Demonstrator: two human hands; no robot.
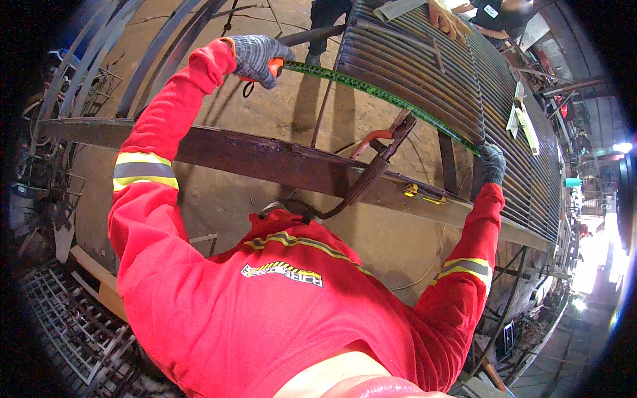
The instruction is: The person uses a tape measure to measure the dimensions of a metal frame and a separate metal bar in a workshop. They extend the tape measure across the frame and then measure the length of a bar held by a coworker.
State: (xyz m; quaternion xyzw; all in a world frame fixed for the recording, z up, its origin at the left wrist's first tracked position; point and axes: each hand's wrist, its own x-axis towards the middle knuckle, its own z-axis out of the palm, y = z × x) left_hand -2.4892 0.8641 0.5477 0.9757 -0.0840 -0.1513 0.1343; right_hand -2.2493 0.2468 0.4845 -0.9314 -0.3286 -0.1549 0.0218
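My left hand [257,58], in a grey knitted glove, is closed around the orange case of a tape measure [275,66]. A black wrist loop hangs below the case. From it the green tape blade [371,89] runs out to the right, bowing over a gap in the steel frame and the edge of the bar grating [411,63]. My gloved right hand [492,164] closes on the far end of the blade, beside the grating's near corner; its fingertips are partly hidden. Between my hands, a welding clamp [381,142] with red handle parts and a thick dark cable rests on the steel beam [239,152].
A small yellow tool [424,194] sits on the beam's near face. Light-coloured strips [524,119] lie on the grating. Beyond it, a person in dark clothes has a tan work glove [448,20] on the bars. Curved flat bars [159,50] rise at the left.
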